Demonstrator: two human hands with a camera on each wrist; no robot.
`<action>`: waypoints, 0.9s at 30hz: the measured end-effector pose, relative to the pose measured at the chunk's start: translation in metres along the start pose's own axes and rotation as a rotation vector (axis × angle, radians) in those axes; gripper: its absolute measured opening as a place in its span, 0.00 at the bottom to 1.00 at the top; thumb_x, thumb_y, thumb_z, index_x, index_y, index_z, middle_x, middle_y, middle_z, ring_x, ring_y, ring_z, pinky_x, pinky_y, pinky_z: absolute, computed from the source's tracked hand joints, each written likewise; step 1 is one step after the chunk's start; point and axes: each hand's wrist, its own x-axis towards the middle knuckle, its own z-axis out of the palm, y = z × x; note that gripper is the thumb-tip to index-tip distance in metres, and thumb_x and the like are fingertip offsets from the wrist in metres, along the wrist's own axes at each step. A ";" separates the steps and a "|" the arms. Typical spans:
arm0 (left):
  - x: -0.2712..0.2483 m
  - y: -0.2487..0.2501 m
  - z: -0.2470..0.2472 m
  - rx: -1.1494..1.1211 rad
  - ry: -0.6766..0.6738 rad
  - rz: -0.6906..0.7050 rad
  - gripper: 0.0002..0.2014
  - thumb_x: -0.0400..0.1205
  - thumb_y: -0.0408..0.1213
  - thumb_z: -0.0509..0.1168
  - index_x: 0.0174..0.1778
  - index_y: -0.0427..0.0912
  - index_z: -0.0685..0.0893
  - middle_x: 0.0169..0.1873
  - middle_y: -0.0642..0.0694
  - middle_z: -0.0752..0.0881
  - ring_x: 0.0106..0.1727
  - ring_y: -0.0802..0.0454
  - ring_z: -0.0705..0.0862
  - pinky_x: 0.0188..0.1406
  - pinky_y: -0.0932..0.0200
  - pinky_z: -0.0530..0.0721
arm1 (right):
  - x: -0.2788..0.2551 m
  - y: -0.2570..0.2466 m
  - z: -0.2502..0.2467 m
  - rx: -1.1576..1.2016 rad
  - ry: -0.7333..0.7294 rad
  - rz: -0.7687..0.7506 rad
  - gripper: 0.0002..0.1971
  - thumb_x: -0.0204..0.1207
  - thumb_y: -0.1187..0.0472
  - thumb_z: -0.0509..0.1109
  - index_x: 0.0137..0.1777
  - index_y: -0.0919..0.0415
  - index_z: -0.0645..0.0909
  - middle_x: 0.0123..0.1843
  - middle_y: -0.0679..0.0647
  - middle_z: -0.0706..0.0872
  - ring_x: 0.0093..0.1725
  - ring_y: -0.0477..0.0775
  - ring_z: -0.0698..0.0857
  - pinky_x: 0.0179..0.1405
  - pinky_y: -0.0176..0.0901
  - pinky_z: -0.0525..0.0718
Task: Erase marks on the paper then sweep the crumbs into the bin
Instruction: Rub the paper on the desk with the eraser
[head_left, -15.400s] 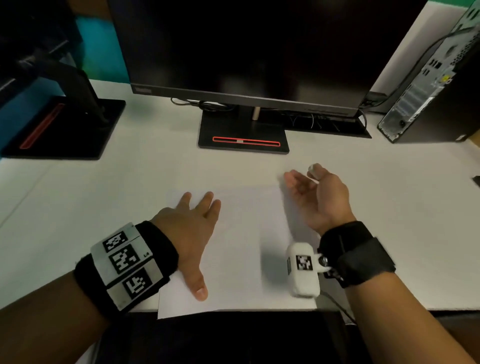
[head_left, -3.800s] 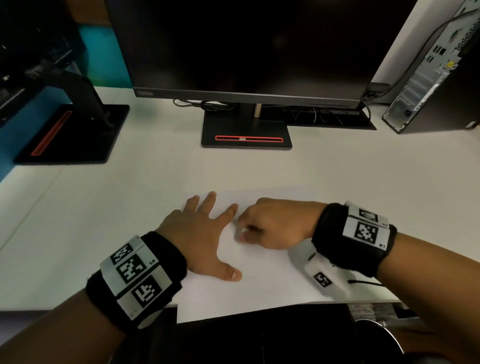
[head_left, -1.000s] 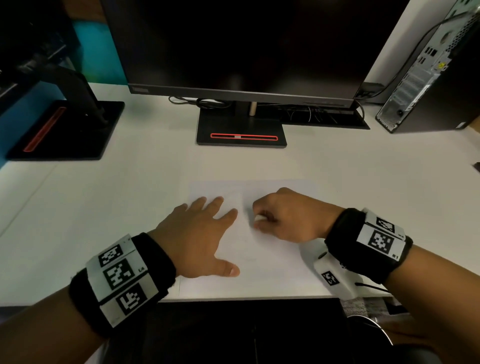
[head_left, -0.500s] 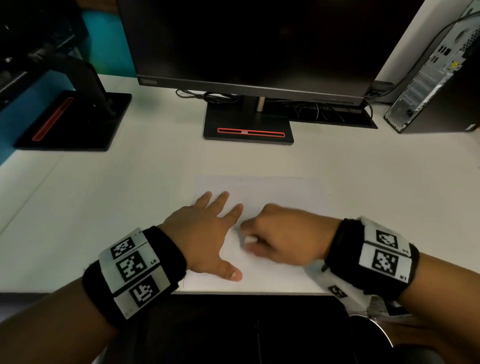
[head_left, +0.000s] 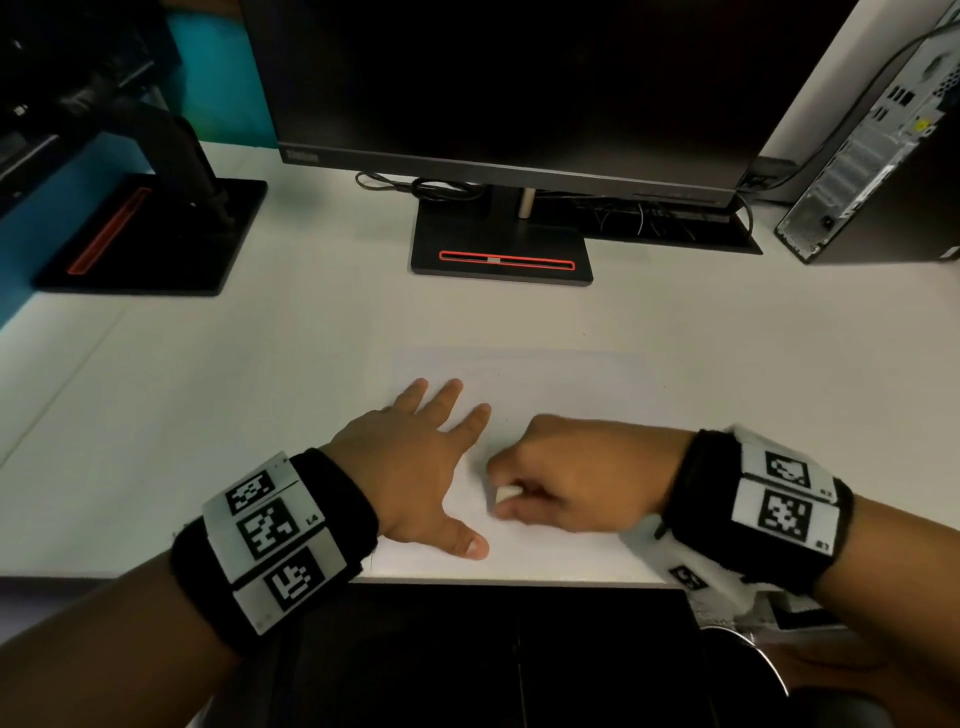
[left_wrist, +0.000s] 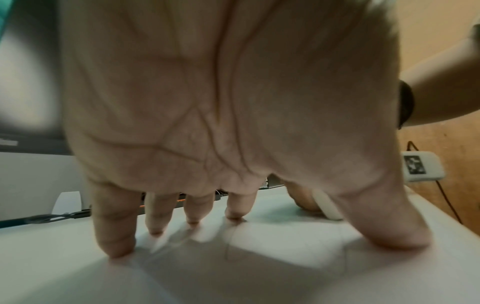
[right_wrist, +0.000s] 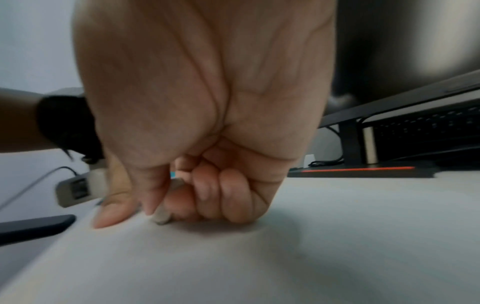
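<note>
A white sheet of paper (head_left: 561, 384) lies on the white desk near its front edge. My left hand (head_left: 415, 467) presses flat on the sheet's left part, fingers spread and straight (left_wrist: 114, 222). My right hand (head_left: 571, 478) is curled beside it and pinches a small white eraser (head_left: 506, 492), whose tip touches the paper (right_wrist: 162, 218). Faint thin pencil lines (left_wrist: 230, 242) show on the paper (left_wrist: 259, 267) under the left palm. I cannot make out any crumbs. No bin is plainly visible.
A dark monitor (head_left: 519, 78) on a black stand (head_left: 501, 249) is behind the paper. A second stand (head_left: 150, 234) sits at the far left, a computer tower (head_left: 883, 156) at the far right. A round dark rim (head_left: 763, 660) shows below the desk edge, lower right.
Over the last second my right hand with the eraser has shifted back and forth on the paper, ending slightly nearer the front edge. The left hand stays pressed in place.
</note>
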 end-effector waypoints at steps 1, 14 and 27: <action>0.000 0.000 0.000 0.000 -0.002 -0.001 0.63 0.69 0.79 0.65 0.86 0.60 0.29 0.85 0.50 0.26 0.87 0.44 0.30 0.83 0.44 0.59 | 0.000 0.005 -0.005 -0.021 0.017 0.029 0.13 0.85 0.55 0.66 0.40 0.59 0.77 0.25 0.43 0.73 0.29 0.40 0.77 0.32 0.30 0.67; -0.001 0.000 0.000 -0.005 -0.008 0.001 0.63 0.69 0.79 0.65 0.86 0.60 0.29 0.85 0.51 0.25 0.87 0.45 0.30 0.83 0.44 0.59 | 0.003 0.007 -0.009 -0.112 0.047 0.110 0.12 0.86 0.53 0.64 0.40 0.49 0.71 0.28 0.41 0.71 0.28 0.35 0.72 0.36 0.36 0.67; -0.002 0.001 -0.002 0.007 -0.027 -0.013 0.63 0.69 0.79 0.64 0.86 0.60 0.28 0.85 0.51 0.25 0.87 0.45 0.29 0.83 0.44 0.60 | -0.018 -0.004 0.013 -0.028 0.046 -0.005 0.13 0.86 0.53 0.64 0.41 0.57 0.76 0.26 0.45 0.73 0.29 0.47 0.73 0.31 0.33 0.66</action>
